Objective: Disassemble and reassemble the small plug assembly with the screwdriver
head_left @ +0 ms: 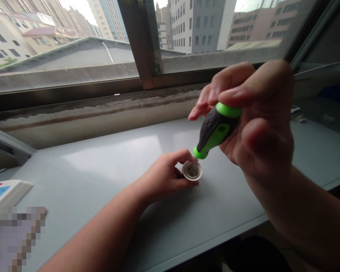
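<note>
My right hand [260,109] grips a screwdriver [215,132] with a green and black handle, thumb and fingers around its top end. The metal shaft slants down to the left, and its tip reaches into a small round white cup-shaped part [192,171]. Inside that part is a recessed grey face with small details too fine to make out. My left hand [172,170] is closed around the part from the left, holding its opening upward over the table. Something dark shows between the left fingers, mostly hidden.
A pale grey table [102,162] runs along a window [147,49] with a dark frame. At the left edge lies a white power strip [8,192] with blue sockets, beside a blurred-out object [14,238]. Small items [297,113] sit at the far right.
</note>
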### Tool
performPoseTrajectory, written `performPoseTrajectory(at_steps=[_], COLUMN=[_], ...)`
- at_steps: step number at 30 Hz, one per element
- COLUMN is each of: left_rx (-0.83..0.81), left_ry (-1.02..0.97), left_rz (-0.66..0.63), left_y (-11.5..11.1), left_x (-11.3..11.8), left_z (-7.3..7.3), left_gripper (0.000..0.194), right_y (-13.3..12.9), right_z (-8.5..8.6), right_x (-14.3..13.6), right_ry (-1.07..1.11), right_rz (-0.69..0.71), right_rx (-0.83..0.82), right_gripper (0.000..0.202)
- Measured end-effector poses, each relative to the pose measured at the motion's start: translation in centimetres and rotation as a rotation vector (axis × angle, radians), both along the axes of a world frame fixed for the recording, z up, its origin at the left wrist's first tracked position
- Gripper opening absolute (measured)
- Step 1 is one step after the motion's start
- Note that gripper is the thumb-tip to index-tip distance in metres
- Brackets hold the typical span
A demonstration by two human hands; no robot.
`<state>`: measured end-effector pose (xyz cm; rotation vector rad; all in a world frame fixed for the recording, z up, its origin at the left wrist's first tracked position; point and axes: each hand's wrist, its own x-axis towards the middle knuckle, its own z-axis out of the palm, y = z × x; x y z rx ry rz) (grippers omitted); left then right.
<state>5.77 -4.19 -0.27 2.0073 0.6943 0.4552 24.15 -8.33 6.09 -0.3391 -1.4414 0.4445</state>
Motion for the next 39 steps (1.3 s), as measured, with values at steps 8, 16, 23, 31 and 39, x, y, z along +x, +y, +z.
performPoseTrajectory(at_steps=[8, 16, 23, 31, 39], left_rx=[0.008, 0.016, 0.025, -0.007, 0.002], left_ry=[0.003, 0.021, 0.017, -0.017, -0.032], left_rz=[0.007, 0.017, 0.021, 0.02, 0.009], left_y=[-0.2, -0.1, -0.2, -0.1, -0.1], left_x=[0.0, -0.1, 0.0, 0.0, 0.0], left_z=[0.2, 0.0, 0.2, -0.2, -0.3], left_gripper=[0.028, 0.029, 0.027, 0.033, 0.036], right_y=[-0.8, -1.6, -0.3, -1.6, -1.2], right_z=[-0.4, 0.0, -0.6, -0.3, -0.2], right_x=[-0.4, 0.0, -0.5, -0.4, -0.5], right_ry=[-0.049, -0.075, -0.067, -0.121, -0.003], right_rz=[-0.027, 0.173, -0.045, 0.117, 0.028], right_rx=[-0.059, -0.217, -0.012, -0.147, -0.13], right_gripper=[0.019, 0.007, 0.028, 0.012, 0.009])
